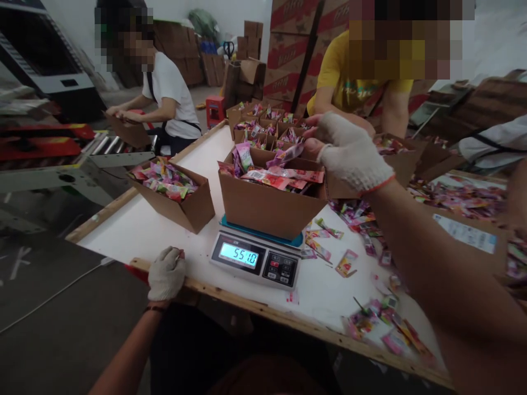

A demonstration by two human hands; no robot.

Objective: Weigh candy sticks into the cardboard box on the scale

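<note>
Hovering over the weighed carton [269, 206], a sachet [286, 155] is pinched by the right hand [349, 153]; the left hand [166, 272], closed, is rested on the table's near edge [230, 299].

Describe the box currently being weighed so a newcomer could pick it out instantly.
On the white table, find the digital scale near the front edge. The cardboard box sits on its platform, heaped with colourful sachets, the gloved right hand above it. Other boxes rest directly on the table; only this one sits on the scale.
</note>
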